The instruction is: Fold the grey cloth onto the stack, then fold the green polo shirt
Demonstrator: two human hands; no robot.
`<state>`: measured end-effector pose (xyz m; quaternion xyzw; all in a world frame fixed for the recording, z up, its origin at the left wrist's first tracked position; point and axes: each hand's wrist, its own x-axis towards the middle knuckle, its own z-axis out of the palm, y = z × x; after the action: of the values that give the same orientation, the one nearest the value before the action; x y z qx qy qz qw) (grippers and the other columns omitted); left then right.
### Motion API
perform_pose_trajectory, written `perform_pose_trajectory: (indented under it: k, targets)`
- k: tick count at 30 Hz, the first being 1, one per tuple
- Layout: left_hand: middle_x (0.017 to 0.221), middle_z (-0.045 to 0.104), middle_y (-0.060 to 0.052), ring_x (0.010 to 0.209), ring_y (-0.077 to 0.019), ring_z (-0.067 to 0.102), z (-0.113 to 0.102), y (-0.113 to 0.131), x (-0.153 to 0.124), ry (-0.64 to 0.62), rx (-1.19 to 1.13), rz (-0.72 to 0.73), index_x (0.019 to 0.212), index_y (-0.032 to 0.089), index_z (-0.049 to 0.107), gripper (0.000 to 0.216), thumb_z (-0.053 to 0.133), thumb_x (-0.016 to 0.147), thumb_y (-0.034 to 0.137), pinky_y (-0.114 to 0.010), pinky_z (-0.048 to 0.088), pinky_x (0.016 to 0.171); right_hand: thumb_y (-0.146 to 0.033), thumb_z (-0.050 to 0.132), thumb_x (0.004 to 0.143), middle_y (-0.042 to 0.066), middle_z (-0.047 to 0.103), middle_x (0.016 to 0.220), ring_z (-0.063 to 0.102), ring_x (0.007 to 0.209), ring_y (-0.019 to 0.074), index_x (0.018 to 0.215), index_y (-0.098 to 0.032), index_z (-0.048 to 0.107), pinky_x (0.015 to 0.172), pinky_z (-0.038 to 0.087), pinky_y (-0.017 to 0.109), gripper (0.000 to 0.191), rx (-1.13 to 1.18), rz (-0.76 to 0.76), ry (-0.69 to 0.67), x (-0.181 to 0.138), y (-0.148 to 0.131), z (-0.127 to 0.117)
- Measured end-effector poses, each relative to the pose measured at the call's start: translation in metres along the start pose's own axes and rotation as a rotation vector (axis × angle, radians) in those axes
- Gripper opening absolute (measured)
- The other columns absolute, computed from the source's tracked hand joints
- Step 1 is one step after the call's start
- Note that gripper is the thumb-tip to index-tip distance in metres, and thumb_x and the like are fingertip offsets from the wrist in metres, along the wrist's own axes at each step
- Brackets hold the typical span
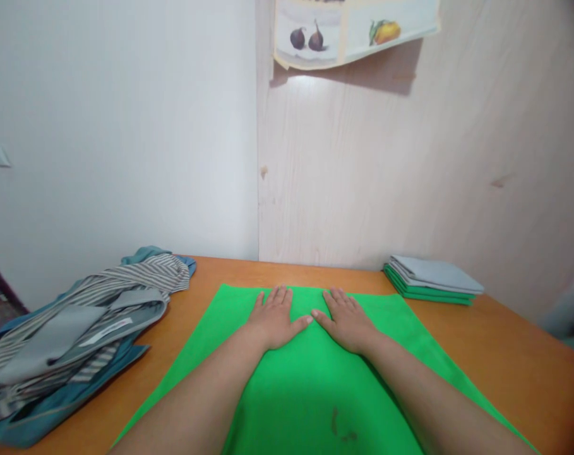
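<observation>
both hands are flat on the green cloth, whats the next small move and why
I'd probably slide the left hand and right hand apart toward the far corners of the green cloth: both palms lie near its far edge, thumbs close together, the cloth is spread out, and the folded stack at right hints at folding.

Across the lower frame, an orange-brown wood-look worktop (509,354). Directly on it: at left, a heap of striped and blue garments (85,316); at bottom centre, a spread green cloth (310,382); at right, a folded grey-and-green cloth stack (431,277).
</observation>
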<state>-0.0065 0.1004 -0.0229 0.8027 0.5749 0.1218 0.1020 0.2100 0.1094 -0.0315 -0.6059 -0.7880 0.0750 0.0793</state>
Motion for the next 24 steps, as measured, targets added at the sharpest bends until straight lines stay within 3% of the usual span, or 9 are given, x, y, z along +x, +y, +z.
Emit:
perform_pose_trajectory:
  k: [6,12,24]
  targets:
    - [0.163,0.013,-0.013,0.151,-0.0324,0.008,0.002,-0.001,0.002,-0.005,0.108,-0.009,0.157,0.014,0.023,0.103,0.018,0.083,0.085,-0.058,0.008,0.119,-0.080,0.017,0.089,0.014,0.010,0.164,0.006,0.151,0.0286,0.157,-0.015,0.022,0.121,0.008,0.047,0.094,0.001,-0.001,-0.013,-0.002,-0.002,-0.008]
    - [0.163,0.012,-0.012,0.152,-0.0319,0.006,0.002,0.000,0.004,-0.003,0.137,-0.014,0.157,0.013,0.021,0.106,0.012,0.082,0.087,-0.059,0.009,0.119,-0.079,0.017,0.089,0.016,0.012,0.164,0.008,0.151,0.0301,0.157,-0.010,0.019,0.121,0.010,0.048,0.097,-0.041,0.067,-0.026,-0.015,0.008,-0.025]
    - [0.163,0.011,-0.012,0.151,-0.0334,0.006,0.002,-0.002,0.005,-0.009,0.116,-0.004,0.157,0.011,0.021,0.108,0.013,0.081,0.087,-0.059,0.009,0.119,-0.070,0.017,0.095,0.012,0.021,0.163,0.014,0.150,0.0281,0.156,-0.015,0.026,0.119,0.013,0.055,0.083,-0.164,0.341,-0.002,-0.054,0.107,-0.028]
